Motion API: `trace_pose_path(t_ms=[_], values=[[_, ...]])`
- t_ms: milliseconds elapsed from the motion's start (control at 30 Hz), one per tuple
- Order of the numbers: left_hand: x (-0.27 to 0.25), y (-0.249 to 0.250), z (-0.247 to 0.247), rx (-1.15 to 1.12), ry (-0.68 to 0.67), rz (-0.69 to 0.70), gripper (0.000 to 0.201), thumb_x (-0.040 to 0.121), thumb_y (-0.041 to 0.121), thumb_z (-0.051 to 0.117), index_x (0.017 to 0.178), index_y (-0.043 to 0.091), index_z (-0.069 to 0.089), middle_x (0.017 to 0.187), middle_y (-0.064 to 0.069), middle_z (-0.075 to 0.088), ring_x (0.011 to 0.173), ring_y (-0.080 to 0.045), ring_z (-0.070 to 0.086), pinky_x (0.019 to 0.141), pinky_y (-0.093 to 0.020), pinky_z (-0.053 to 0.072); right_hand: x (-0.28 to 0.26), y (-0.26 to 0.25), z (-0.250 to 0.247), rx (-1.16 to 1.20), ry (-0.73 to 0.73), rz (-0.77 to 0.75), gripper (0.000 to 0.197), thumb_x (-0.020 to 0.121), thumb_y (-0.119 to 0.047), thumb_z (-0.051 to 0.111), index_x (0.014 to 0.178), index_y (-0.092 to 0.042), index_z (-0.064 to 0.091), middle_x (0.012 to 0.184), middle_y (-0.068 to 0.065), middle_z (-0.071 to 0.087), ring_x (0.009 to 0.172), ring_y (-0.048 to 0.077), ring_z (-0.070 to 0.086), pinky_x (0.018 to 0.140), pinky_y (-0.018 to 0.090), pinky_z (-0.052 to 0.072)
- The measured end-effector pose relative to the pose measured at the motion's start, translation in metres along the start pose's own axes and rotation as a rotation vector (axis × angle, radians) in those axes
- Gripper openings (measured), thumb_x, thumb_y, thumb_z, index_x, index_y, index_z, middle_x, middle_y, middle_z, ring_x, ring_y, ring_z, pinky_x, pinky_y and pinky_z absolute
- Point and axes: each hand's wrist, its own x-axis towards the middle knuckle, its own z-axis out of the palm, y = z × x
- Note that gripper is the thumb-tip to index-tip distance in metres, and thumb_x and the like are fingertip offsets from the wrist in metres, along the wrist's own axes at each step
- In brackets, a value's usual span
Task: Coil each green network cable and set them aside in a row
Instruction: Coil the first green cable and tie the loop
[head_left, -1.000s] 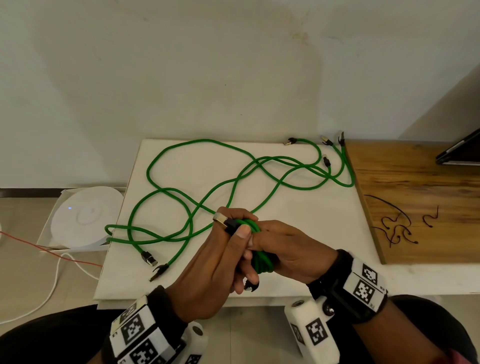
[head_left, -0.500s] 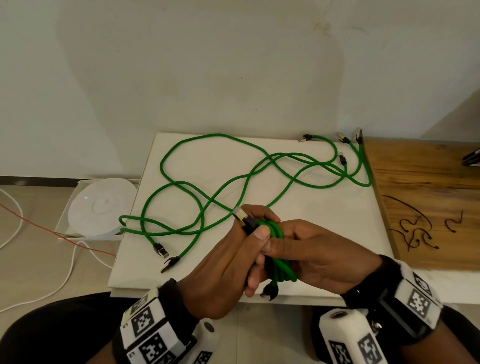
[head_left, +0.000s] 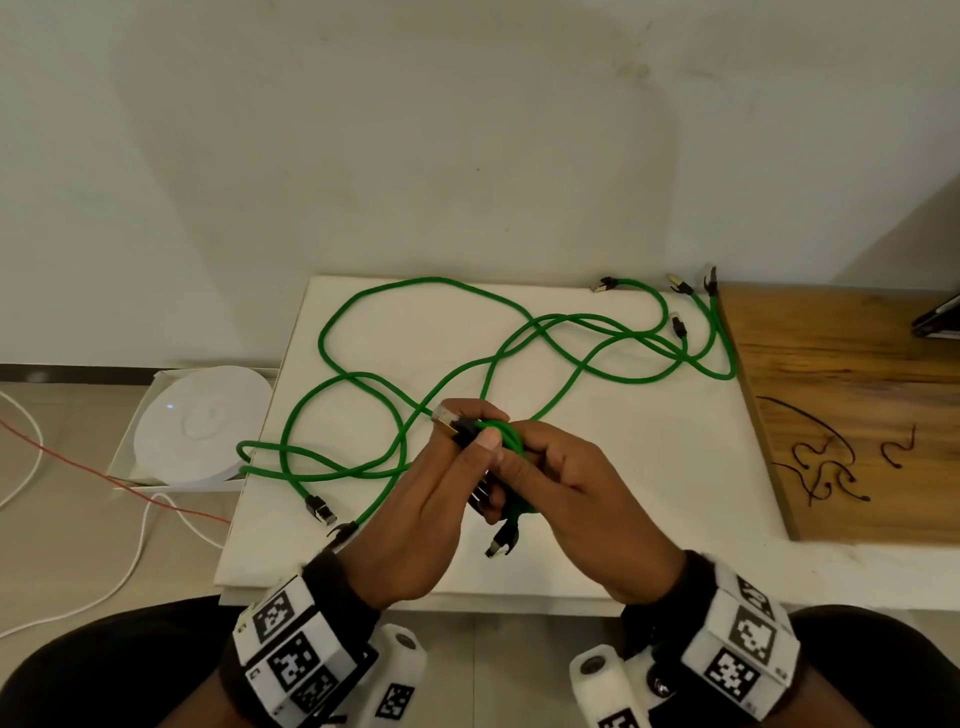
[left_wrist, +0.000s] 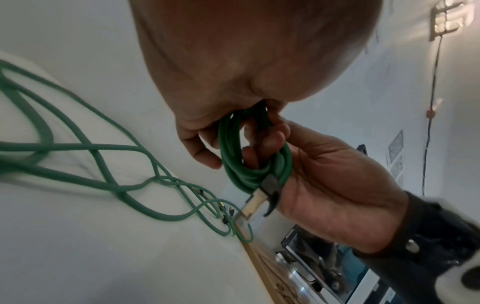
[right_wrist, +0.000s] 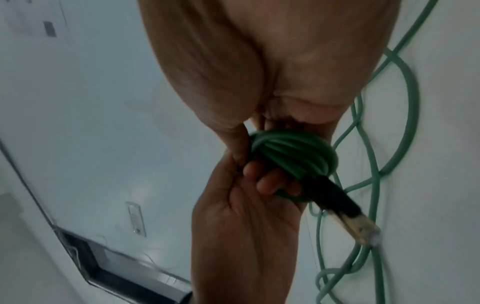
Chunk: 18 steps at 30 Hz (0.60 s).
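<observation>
Clasping one coiled green cable (head_left: 511, 452), both hands (head_left: 415, 499) (head_left: 566, 493) curl around it; wristband markers (head_left: 283, 639) unreadable.

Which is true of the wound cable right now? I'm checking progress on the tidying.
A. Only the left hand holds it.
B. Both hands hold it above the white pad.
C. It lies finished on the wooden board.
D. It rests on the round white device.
B: the left hand and right hand both grip the small green coil above the white pad, with loose cables lying unwound behind.
</observation>
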Motion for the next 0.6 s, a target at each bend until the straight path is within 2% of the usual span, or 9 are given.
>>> trace_pose_path(t_ms=[67, 100, 133, 200, 267, 333, 433, 533, 600], values=[[0.004, 0.001, -0.001, -0.036, 0.016, -0.038, 0.022, 0.104, 0.029, 0.041, 0.12, 0.018, 0.052, 0.085, 0.006, 0.07, 0.078, -0.01, 0.068, 0.076, -0.029, 0.056, 0.0, 0.002, 0.002, -0.089, 0.022, -0.057, 0.026, 0.104, -0.029, 0.052, 0.115, -0.009, 0.066, 0.081, 0.003, 0.064, 0.072, 0.011, 0.062, 0.069, 0.033, 0.057], [0.007, 0.003, -0.003, -0.053, 0.022, -0.052, 0.023, 0.103, 0.025, 0.039, 0.119, 0.017, 0.053, 0.088, 0.009, 0.072, 0.079, -0.007, 0.07, 0.077, -0.029, 0.057, 0.001, 0.003, 0.001, -0.11, 0.017, -0.073, 0.024, 0.105, -0.026, 0.052, 0.118, -0.011, 0.065, 0.083, -0.003, 0.063, 0.072, 0.007, 0.06, 0.069, 0.029, 0.054], [0.012, 0.007, -0.005, -0.075, 0.034, -0.076, 0.025, 0.103, 0.027, 0.037, 0.117, 0.016, 0.056, 0.091, 0.007, 0.074, 0.082, -0.01, 0.071, 0.079, -0.036, 0.057, 0.002, 0.003, -0.001, -0.105, -0.001, -0.082, 0.021, 0.106, -0.022, 0.051, 0.119, -0.012, 0.064, 0.083, -0.008, 0.061, 0.072, 0.005, 0.058, 0.07, 0.029, 0.054], [0.017, 0.012, -0.011, -0.183, 0.056, -0.145, 0.049, 0.099, 0.047, 0.037, 0.116, 0.008, 0.061, 0.099, -0.012, 0.073, 0.091, -0.026, 0.07, 0.088, -0.052, 0.055, 0.004, 0.003, -0.005, -0.052, -0.043, -0.085, 0.02, 0.107, -0.015, 0.05, 0.12, -0.01, 0.064, 0.08, -0.008, 0.057, 0.067, 0.007, 0.053, 0.072, 0.034, 0.056], [0.017, 0.012, -0.018, -0.274, 0.03, -0.18, 0.076, 0.094, 0.066, 0.041, 0.126, 0.0, 0.06, 0.105, -0.025, 0.069, 0.096, -0.036, 0.066, 0.094, -0.052, 0.053, 0.005, 0.003, -0.007, 0.0, -0.055, -0.072, 0.021, 0.108, -0.013, 0.049, 0.12, -0.006, 0.064, 0.075, -0.006, 0.055, 0.063, 0.011, 0.049, 0.072, 0.035, 0.057], [0.011, 0.009, -0.025, -0.349, -0.027, -0.198, 0.066, 0.103, 0.053, 0.036, 0.133, 0.0, 0.06, 0.108, -0.029, 0.062, 0.098, -0.04, 0.057, 0.098, -0.054, 0.049, 0.006, 0.003, -0.007, 0.027, -0.045, -0.053, 0.022, 0.107, -0.014, 0.049, 0.121, -0.004, 0.064, 0.076, -0.008, 0.06, 0.063, 0.013, 0.05, 0.073, 0.034, 0.057], [0.009, 0.005, -0.034, -0.411, -0.074, -0.221, 0.055, 0.105, 0.04, 0.039, 0.137, 0.001, 0.06, 0.116, -0.023, 0.056, 0.099, -0.036, 0.048, 0.1, -0.054, 0.044, 0.006, 0.002, -0.008, 0.055, -0.015, -0.023, 0.025, 0.106, -0.016, 0.051, 0.124, -0.009, 0.066, 0.08, -0.009, 0.066, 0.068, 0.016, 0.058, 0.073, 0.031, 0.057], [0.011, 0.005, -0.036, -0.438, -0.124, -0.176, 0.063, 0.097, 0.047, 0.063, 0.142, 0.003, 0.057, 0.13, -0.015, 0.06, 0.109, -0.023, 0.057, 0.101, -0.041, 0.049, 0.006, 0.001, -0.01, 0.021, 0.029, -0.03, 0.026, 0.105, -0.019, 0.052, 0.124, -0.012, 0.069, 0.079, -0.007, 0.063, 0.074, 0.01, 0.058, 0.07, 0.024, 0.053], [0.011, 0.004, -0.037, -0.465, -0.15, -0.183, 0.071, 0.091, 0.05, 0.072, 0.144, 0.006, 0.056, 0.134, -0.011, 0.061, 0.111, -0.02, 0.058, 0.099, -0.038, 0.051, 0.006, 0.002, -0.01, 0.012, 0.071, -0.037, 0.027, 0.104, -0.022, 0.053, 0.122, -0.014, 0.071, 0.081, -0.005, 0.061, 0.074, 0.008, 0.055, 0.068, 0.023, 0.051]])
